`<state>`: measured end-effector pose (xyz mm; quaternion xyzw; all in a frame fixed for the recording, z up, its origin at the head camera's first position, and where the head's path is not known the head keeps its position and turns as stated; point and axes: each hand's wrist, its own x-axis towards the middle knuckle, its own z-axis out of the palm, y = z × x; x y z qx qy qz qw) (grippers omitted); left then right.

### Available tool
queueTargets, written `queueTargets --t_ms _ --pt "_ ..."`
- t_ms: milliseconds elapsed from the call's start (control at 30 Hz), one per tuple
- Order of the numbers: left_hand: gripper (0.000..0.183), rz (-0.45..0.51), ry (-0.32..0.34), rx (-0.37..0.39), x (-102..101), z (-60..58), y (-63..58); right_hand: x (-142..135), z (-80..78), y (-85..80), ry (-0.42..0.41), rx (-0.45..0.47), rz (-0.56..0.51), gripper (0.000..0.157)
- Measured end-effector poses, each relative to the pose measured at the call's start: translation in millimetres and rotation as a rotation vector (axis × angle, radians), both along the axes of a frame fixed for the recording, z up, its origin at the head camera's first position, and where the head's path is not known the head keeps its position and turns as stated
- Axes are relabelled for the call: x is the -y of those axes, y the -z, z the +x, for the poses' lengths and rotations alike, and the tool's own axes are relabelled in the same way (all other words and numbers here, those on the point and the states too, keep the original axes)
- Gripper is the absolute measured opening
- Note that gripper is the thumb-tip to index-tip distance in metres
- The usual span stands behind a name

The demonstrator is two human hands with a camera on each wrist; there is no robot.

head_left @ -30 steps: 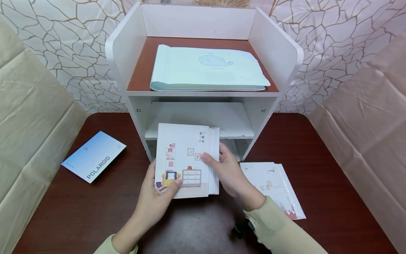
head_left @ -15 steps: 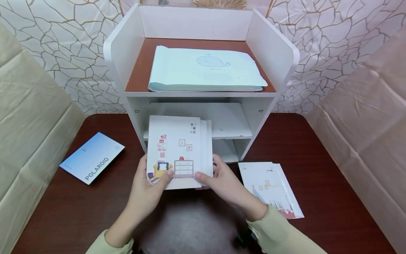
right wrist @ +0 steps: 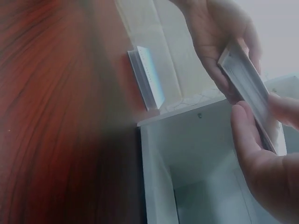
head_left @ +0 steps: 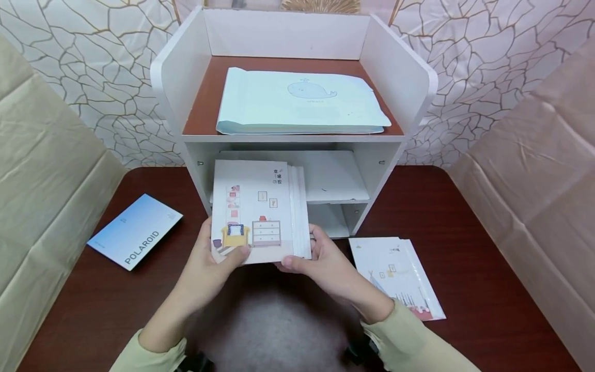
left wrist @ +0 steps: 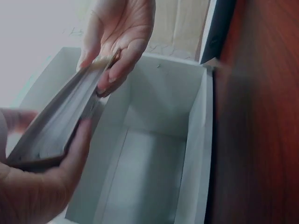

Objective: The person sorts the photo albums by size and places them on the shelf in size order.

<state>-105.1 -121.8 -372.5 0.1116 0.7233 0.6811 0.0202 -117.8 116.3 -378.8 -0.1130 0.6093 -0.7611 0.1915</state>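
A white photo album (head_left: 267, 206), its cover printed with a yellow armchair and a chest of drawers, is held in front of the shelf unit. My left hand (head_left: 209, 263) grips its lower left corner, thumb on the cover. At the lower right corner my right hand (head_left: 325, 266) holds it, thumb at the bottom edge and fingers behind. Seen edge-on in the left wrist view, the album (left wrist: 65, 116) shows a thick block of pages between both hands. The right wrist view shows the same page edges (right wrist: 245, 79).
A white shelf unit (head_left: 386, 139) stands behind, with a whale-print folder (head_left: 302, 101) on its top. To the left a blue POLAROID album (head_left: 136, 231) lies on the dark red table (head_left: 488, 268). Another white illustrated album (head_left: 395, 274) lies to the right, close to my right forearm.
Both hands have moved the photo album away from me and slightly left, overlapping more of the shelf. My right hand has slid from its right side down to the lower right corner.
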Motion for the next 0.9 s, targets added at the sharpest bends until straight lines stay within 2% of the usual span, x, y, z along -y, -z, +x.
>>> queueTargets --t_ms 167,300,633,900 --pt "0.066 0.161 0.121 0.017 4.8 -0.7 -5.8 0.9 -2.9 -5.4 0.007 -0.009 -0.031 0.067" --pt "0.063 0.246 0.176 0.019 6.1 -1.3 -9.6 1.4 -4.9 -8.8 0.006 -0.015 -0.045 0.065" --pt "0.057 0.319 0.153 0.098 5.7 -1.3 -11.8 5.1 -9.6 -12.5 0.023 -0.03 -0.049 0.058" --pt "0.053 0.374 0.141 0.109 4.9 -4.7 -10.8 9.5 -15.3 -13.9 0.054 -0.054 -0.03 0.05"
